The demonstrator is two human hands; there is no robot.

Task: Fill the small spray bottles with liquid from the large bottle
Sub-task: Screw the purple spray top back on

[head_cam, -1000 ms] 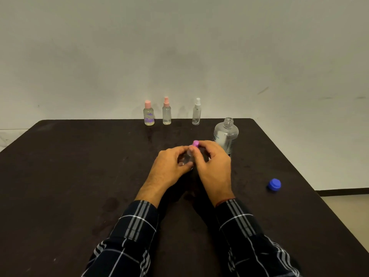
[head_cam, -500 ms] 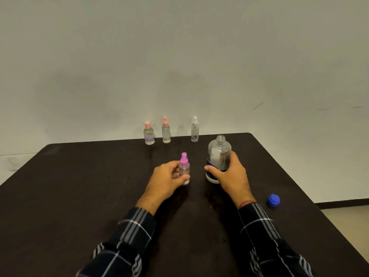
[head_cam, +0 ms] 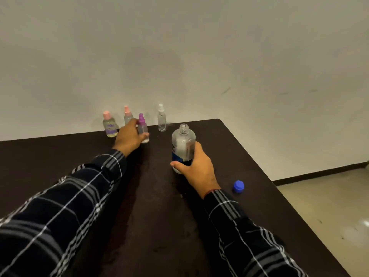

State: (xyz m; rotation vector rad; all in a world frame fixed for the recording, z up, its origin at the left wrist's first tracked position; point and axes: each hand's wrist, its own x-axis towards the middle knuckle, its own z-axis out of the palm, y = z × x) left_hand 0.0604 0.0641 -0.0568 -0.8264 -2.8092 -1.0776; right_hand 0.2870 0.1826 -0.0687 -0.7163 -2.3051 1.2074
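Left hand (head_cam: 128,136): we log its grip curled round the purple-topped spray bottle (head_cam: 143,127), near the far bench (head_cam: 159,216) edge, close to a white-topped sprayer (head_cam: 161,119). Right hand (head_cam: 196,166): grip holds the uncapped large bottle (head_cam: 182,142) upright, mid-bench.

A bare, plain room: a dark table (head_cam: 159,226) against a blank, scuffed wall (head_cam: 179,47).

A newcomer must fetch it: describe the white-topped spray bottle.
At the far edge of the dark table, by the wall, stands a row of small bottles. The white-topped bottle is rightmost. Only its top is white; others are pink or purple.
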